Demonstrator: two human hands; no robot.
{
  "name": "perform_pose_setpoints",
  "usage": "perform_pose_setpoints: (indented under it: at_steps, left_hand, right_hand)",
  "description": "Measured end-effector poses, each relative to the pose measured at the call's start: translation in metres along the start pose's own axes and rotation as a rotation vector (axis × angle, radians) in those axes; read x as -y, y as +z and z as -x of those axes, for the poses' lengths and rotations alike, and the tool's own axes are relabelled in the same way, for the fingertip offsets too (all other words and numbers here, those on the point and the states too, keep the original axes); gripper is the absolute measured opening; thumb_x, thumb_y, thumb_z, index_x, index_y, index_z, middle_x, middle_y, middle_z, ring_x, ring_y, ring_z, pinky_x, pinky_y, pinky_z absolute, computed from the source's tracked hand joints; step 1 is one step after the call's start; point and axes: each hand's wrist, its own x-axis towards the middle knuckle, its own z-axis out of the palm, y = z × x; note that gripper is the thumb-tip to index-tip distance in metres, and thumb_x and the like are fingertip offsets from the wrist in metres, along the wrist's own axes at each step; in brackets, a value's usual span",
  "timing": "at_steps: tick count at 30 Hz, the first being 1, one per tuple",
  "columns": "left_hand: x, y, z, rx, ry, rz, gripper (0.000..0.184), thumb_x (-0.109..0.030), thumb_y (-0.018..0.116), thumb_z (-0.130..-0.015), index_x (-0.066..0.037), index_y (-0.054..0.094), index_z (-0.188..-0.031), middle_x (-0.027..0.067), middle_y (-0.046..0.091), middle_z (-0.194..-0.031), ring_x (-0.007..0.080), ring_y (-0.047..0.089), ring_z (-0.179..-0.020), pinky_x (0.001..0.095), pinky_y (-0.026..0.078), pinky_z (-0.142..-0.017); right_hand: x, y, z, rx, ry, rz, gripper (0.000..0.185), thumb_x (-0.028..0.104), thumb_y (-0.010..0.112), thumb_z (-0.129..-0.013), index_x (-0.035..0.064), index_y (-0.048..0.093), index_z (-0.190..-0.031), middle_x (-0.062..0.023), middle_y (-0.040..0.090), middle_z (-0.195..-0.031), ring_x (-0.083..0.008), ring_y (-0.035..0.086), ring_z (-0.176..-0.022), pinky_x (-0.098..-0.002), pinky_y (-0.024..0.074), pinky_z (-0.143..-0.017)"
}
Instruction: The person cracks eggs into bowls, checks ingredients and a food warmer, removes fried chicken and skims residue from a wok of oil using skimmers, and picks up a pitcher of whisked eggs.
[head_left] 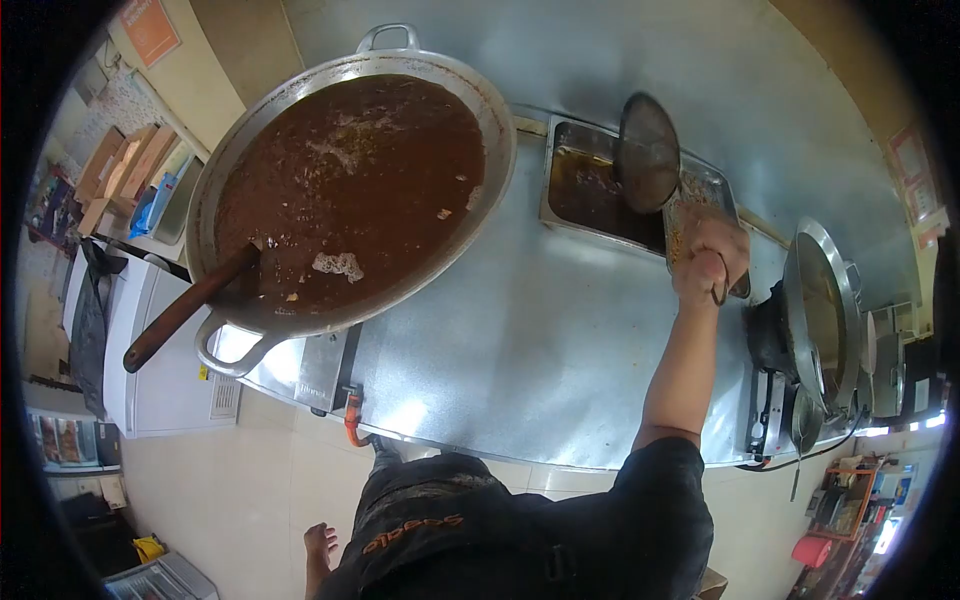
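My right hand (712, 255) is closed around the handle of a round, dark mesh skimmer (647, 152), whose handle end loops out below my fist. The skimmer's round head is raised on edge over a rectangular metal pan (590, 233) holding dark brown liquid. Partly behind my hand lies a second metal tray (722, 190) with light crumbly bits in it. Down at my side hangs my left hand (320, 541), empty, its fingers loosely curled and apart.
A big two-handled wok (500, 130) full of brown liquid stands at left, a wooden-handled tool (190, 310) leaning in it. Another large wok (800, 290) sits on a burner at right. Between them runs a metal counter (480, 340). A white appliance (170, 350) stands at far left.
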Motion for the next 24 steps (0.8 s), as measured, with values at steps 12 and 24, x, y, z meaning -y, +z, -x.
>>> perform_pose_setpoints:
  at_steps: [12, 24]
  left_hand:
    - [-0.02, 0.012, 0.02, -0.036, -0.193, 0.106, 0.037, -0.026, 0.05, -0.089, -0.004, 0.051, -0.119, 0.0128, 0.062, -0.1, 0.0267, 0.058, -0.087, 0.0436, 0.047, -0.073]
    - [-0.017, 0.016, 0.021, -0.067, -0.07, 0.095, 0.031, -0.024, 0.051, -0.087, -0.005, 0.054, -0.112, 0.0097, 0.063, -0.091, 0.0223, 0.06, -0.075, 0.0385, 0.049, -0.062]
  right_hand:
    - [0.005, 0.005, 0.001, 0.033, -0.058, -0.061, 0.065, 0.056, 0.047, -0.09, 0.0044, 0.03, -0.054, -0.003, 0.027, -0.049, -0.016, 0.029, -0.04, -0.0275, 0.0195, -0.04]
    - [0.012, 0.004, 0.006, 0.048, -0.03, -0.068, 0.067, 0.057, 0.043, -0.091, 0.005, 0.027, -0.052, -0.0032, 0.025, -0.048, -0.0153, 0.027, -0.039, -0.0292, 0.0171, -0.04]
